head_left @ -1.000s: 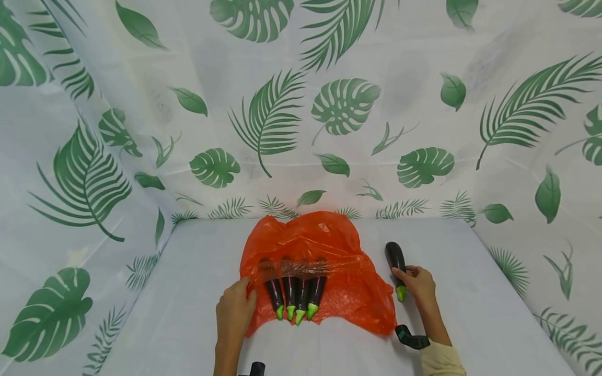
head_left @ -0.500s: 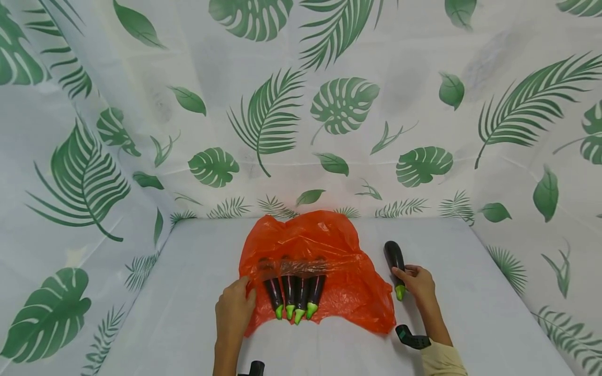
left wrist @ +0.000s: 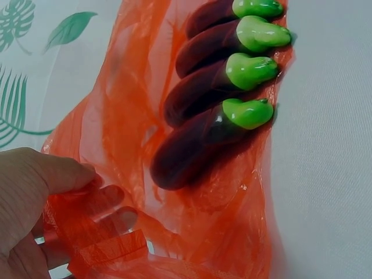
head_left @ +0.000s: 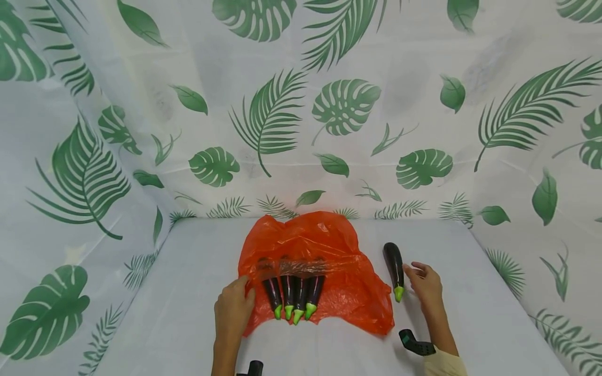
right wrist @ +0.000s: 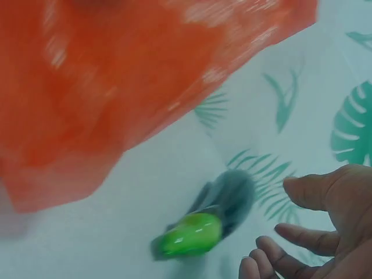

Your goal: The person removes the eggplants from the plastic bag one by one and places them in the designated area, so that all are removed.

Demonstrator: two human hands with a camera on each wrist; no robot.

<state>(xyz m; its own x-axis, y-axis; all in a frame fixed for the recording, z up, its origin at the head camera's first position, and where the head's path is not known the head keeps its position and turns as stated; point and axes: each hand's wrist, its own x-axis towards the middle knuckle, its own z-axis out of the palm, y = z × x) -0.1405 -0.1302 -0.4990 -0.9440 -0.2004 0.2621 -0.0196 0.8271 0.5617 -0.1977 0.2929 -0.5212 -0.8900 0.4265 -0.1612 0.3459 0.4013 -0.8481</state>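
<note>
An orange-red plastic bag (head_left: pixel 352 297) lies spread on the white table. Several dark purple eggplants with bright green caps lie side by side on it, their far ends under a fold of the plastic; the nearest eggplant (left wrist: pixel 192 148) shows in the left wrist view. My left hand (head_left: pixel 232 308) pinches the bag's left edge, thumb above and fingers seen through the film. Another eggplant (head_left: pixel 394 266) lies alone to the bag's right, cap toward me. Just right of it is my right hand (head_left: pixel 427 284), holding nothing, its thumb and fingers apart in the right wrist view (right wrist: pixel 331 226).
A leaf-printed white curtain (head_left: pixel 343 172) rises behind the table's far edge and along both sides. White table surface (head_left: pixel 188 271) extends left of the bag. A black wrist device (head_left: pixel 416 343) sits by my right forearm.
My right hand has let go of the lone eggplant and moved slightly right, leaving it on the table. The left hand stays at the bag's edge.
</note>
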